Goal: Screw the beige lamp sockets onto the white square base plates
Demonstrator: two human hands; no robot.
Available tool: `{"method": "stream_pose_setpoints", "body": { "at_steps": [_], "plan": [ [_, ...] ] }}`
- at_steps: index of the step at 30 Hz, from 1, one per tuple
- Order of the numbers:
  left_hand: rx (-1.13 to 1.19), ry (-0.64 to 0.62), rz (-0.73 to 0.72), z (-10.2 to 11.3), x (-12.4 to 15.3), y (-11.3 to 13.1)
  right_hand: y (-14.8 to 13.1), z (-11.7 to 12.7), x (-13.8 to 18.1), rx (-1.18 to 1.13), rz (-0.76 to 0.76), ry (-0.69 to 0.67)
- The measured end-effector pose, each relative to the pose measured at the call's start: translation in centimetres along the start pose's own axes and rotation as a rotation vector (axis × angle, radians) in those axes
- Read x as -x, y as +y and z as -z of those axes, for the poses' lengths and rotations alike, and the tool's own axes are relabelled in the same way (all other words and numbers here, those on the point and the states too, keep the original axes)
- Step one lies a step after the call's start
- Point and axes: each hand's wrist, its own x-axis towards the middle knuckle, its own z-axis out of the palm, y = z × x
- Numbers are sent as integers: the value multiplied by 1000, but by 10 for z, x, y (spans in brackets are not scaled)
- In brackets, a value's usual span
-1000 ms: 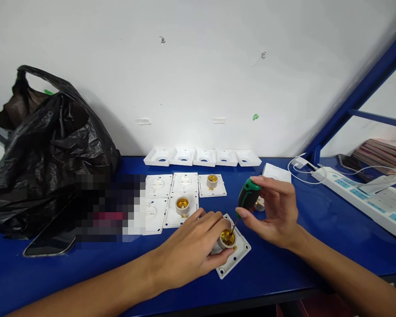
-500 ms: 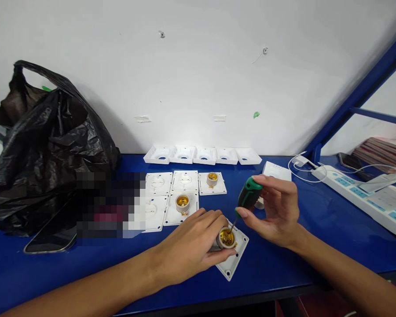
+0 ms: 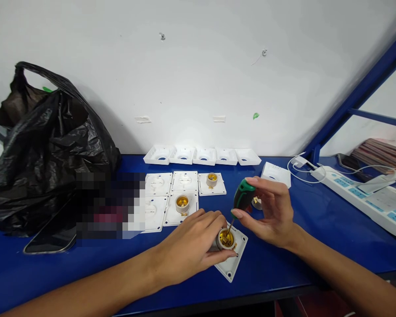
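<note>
My left hand (image 3: 198, 246) grips a round lamp socket (image 3: 226, 239) with a brass-coloured inside, its thumb and fingers on either side of the rim. Under the socket, a white square plate (image 3: 231, 269) lies turned cornerwise on the table. Between the thumb and fingers of my right hand (image 3: 270, 211) is a screwdriver (image 3: 244, 196) with a green and black handle. Its shaft slants down into the socket; the tip is hard to make out inside. Just behind the right fingers sits another socket (image 3: 256, 203), partly hidden.
Left of my hands are several white plates (image 3: 156, 182), two bearing sockets (image 3: 182, 203). White covers (image 3: 204, 156) line the wall. A black plastic bag (image 3: 53, 154) and a phone (image 3: 51, 237) stand left, a power strip (image 3: 363, 193) right, on the blue table (image 3: 284, 273).
My right hand and the screwdriver have shifted slightly left, and the handle stands a little more upright. More of the loose socket behind shows. My left hand stays in place.
</note>
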Motion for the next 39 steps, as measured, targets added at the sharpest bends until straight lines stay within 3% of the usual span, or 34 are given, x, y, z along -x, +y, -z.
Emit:
{"method": "stream_pose_setpoints", "body": {
  "at_steps": [10,15,20,24,29,34,39],
  "plan": [
    [-7,-12,17,1,-1,2,-9,5,-7,-58,-64,-139],
    [-2,-8,3,2,0,2,-6,5,-5,-38,-21,-74],
    [-1,-3,9,1,1,1,-7,5,-7,-50,-72,-144],
    [0,4,3,1,0,1,-8,5,-7,-13,-20,-73],
    [-12,14,-4,0,0,1,-9,6,-10,-32,-46,-170],
    [-16,3,-8,0,0,2,-11,7,-11,-9,5,-119],
    [-25,-9,-7,1,-1,3,-13,9,-12,18,-49,-225]
  ]
}}
